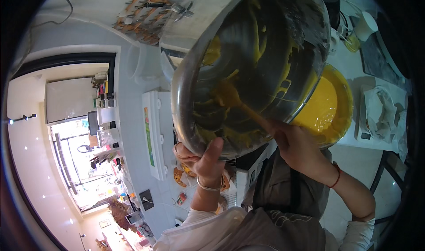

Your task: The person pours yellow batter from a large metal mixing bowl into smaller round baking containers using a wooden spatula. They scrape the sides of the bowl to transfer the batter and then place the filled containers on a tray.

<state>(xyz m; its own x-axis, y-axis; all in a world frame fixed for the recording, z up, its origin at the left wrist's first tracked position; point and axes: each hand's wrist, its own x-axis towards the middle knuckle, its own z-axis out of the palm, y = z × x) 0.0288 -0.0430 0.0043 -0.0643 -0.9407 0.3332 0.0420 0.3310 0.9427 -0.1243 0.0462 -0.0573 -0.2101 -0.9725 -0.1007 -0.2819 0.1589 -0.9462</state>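
Observation:
My left hand (206, 158) grips the rim of a large metal mixing bowl (182, 98), which is tilted on its side with its mouth towards me. Yellow batter is smeared over its inner wall. In my right hand (298, 144) is the handle of a wooden spatula (229, 94); its head is inside the tilted bowl, against or close to the wall. Beyond my right hand, partly hidden by the metal bowl, stands a second bowl (348, 118) holding smooth yellow batter (320, 108).
A scale (362, 131) with a crumpled white plastic bag (382, 111) lies on the table at the right. A white cup (366, 26) and cables are farther back. Baked goods (179, 177) sit by a wire rack below my left hand. Piping nozzles or similar small tools hang on a wooden rack (142, 15).

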